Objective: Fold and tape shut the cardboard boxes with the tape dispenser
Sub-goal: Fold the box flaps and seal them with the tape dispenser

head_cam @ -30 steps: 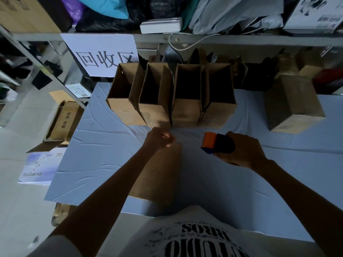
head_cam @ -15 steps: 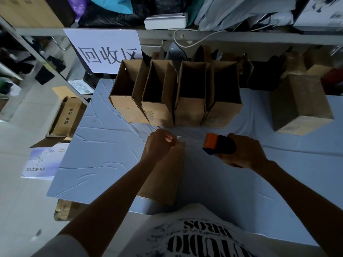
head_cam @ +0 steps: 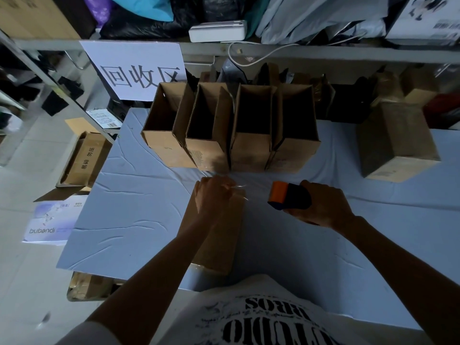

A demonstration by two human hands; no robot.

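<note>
A closed cardboard box [head_cam: 221,240] lies lengthwise on the light blue table [head_cam: 129,210] right in front of me. My left hand [head_cam: 214,195] sits at the box's far end with curled fingers pinching a strip of clear tape [head_cam: 240,189]. To the right, above the table, my right hand [head_cam: 321,205] grips the orange and black tape dispenser [head_cam: 288,195], which is off the box. A row of several open boxes [head_cam: 229,130] stands upright behind.
One closed box [head_cam: 398,143] stands at the far right of the table. A shelf with bags and a white paper sign [head_cam: 139,68] runs along the back. On the floor at left lie a flat carton [head_cam: 84,158] and a white package [head_cam: 49,222].
The view has shifted slightly. My left hand stays at the box's far end with the tape. The right hand and the dispenser have barely moved.
</note>
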